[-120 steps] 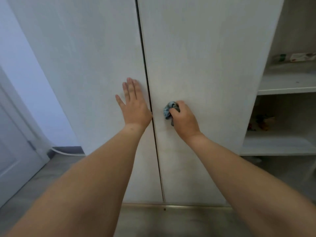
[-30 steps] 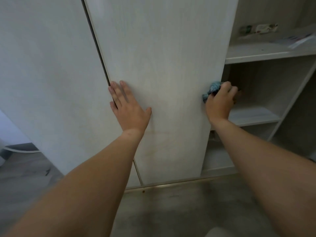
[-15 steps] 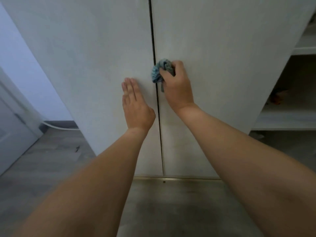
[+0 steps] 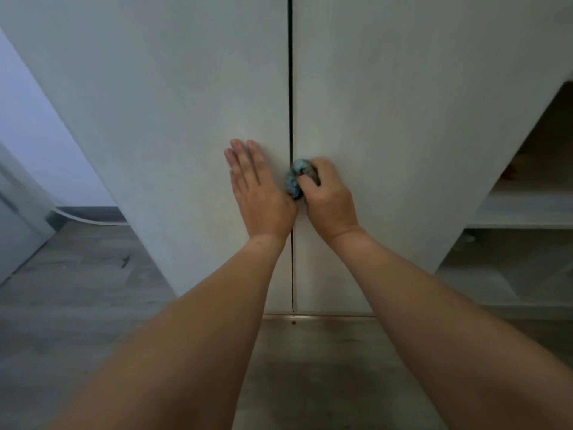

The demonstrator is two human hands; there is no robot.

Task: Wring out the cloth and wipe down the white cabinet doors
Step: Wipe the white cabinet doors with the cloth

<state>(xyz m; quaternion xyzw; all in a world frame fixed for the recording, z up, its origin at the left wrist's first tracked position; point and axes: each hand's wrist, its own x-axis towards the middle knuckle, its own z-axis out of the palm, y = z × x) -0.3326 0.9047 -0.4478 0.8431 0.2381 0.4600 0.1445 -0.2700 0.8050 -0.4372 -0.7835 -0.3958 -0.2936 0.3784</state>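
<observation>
Against the 2 white cabinet doors (image 4: 387,119), matte with a faint grain, both hands work near the dark vertical seam (image 4: 290,88). Left hand (image 4: 259,190) lies flat on the left door, fingers (image 4: 240,159) straight and close together. Just right of those fingers, the right hand (image 4: 327,197) curls around a bunched blue cloth (image 4: 296,178) (nubby, wadded into a ball), pressing it where the seam runs. Grey wood-look floor (image 4: 93,274) lies below; open shelves (image 4: 524,206) stand farther right.
</observation>
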